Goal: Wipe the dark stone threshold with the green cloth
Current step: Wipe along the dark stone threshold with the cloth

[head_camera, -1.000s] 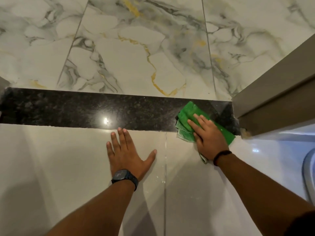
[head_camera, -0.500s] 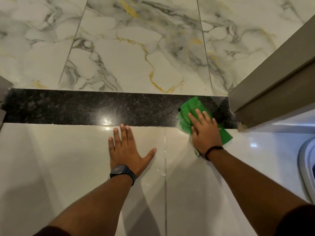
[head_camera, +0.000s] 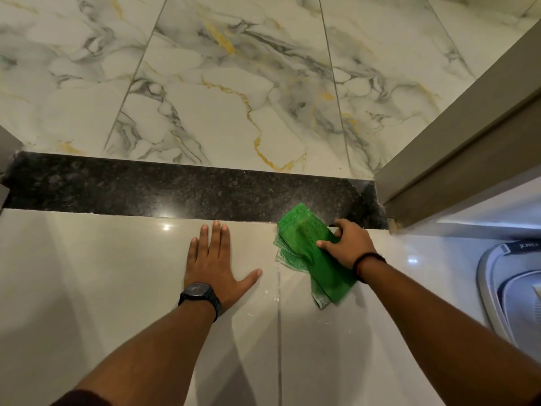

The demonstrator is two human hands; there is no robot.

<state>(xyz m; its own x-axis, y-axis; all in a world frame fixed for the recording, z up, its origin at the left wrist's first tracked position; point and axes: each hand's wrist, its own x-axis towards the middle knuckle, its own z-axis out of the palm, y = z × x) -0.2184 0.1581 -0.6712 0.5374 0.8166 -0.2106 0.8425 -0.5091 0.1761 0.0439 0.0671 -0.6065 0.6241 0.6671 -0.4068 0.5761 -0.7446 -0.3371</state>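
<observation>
The left hand (head_camera: 215,260) lies flat and open on the pale floor tile (head_camera: 87,288) as a brace, while the right hand (head_camera: 349,244) grips the green cloth (head_camera: 310,253), which mostly sits just off the dark stone threshold (head_camera: 175,191), probably to regather it.

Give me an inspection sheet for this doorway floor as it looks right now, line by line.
Surface: dark stone threshold between marbled tiles and plain pale tiles; white specks by the grout line.
Job's things: green cloth, mostly on the pale tile, only its top corner on the threshold.
Clutter: nothing seen.
Grippers: left hand flat on the pale tile; right hand gripping the cloth.
Cables: nothing seen.
Surroundings: door frame at right; white appliance at the right edge.
</observation>
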